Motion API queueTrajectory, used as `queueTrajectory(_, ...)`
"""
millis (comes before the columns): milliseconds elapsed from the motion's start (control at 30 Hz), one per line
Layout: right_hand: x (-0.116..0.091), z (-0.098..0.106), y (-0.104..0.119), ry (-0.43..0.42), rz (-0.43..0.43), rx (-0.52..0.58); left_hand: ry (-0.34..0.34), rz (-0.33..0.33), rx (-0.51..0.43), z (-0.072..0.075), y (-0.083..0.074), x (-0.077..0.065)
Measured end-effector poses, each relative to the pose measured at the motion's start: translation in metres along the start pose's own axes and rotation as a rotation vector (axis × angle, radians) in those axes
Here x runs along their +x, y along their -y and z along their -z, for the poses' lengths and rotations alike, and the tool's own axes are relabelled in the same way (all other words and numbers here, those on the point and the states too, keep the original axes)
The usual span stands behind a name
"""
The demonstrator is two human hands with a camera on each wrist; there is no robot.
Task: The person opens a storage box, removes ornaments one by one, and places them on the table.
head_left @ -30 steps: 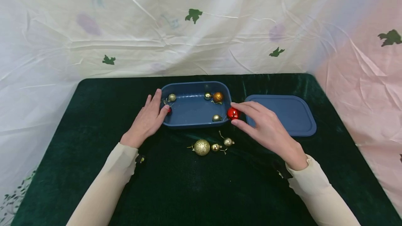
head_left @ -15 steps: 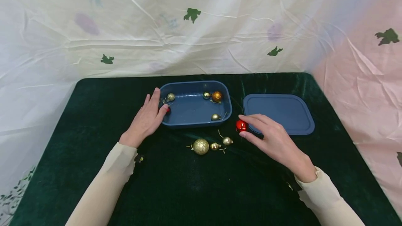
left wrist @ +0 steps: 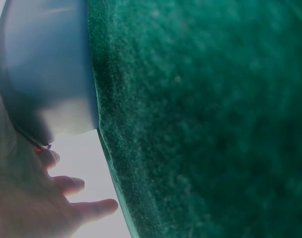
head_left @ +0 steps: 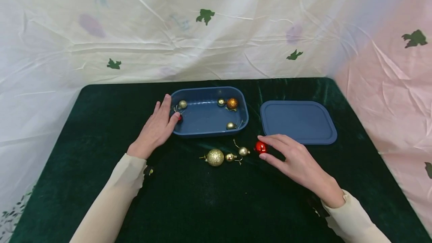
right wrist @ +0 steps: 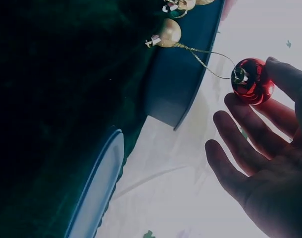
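Note:
My right hand pinches a shiny red Christmas bauble between thumb and fingertips, in front of the blue lid. In the right wrist view the red bauble shows its metal cap and a gold string loop. Fingers nearly straight, my left hand rests against the left end of a blue box, its thumb over the rim. Inside the box lie several small baubles, among them an orange glittery bauble and a partly hidden red one by the left thumb.
A flat blue lid lies right of the box. In front of the box are a large gold glitter bauble, a small gold bauble and a pale gold bauble. Dark green cloth covers the table.
My right hand has carried the red bauble from the box's right rim toward me and slightly right, level with the loose baubles. The left hand has stayed at the box.

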State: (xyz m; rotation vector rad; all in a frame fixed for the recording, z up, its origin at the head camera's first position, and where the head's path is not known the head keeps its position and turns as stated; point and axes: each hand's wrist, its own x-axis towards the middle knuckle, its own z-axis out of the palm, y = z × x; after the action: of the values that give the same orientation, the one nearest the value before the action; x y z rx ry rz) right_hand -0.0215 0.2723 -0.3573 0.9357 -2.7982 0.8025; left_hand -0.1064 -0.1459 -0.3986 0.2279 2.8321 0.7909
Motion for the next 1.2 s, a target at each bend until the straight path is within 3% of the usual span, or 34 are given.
queueTrajectory(667,0.005,-0.026,-0.024,0.175,-0.05,-0.003,0.004,-0.007,0.004,0.001,0.0,-0.001)
queueTrajectory(1000,0.009,-0.031,-0.027,0.222,-0.029,-0.051,0.004,-0.013,-0.001,0.0,0.002,-0.001)
queueTrajectory(1200,0.008,-0.028,-0.027,0.227,-0.063,-0.046,0.005,-0.011,-0.003,-0.001,0.002,0.0)
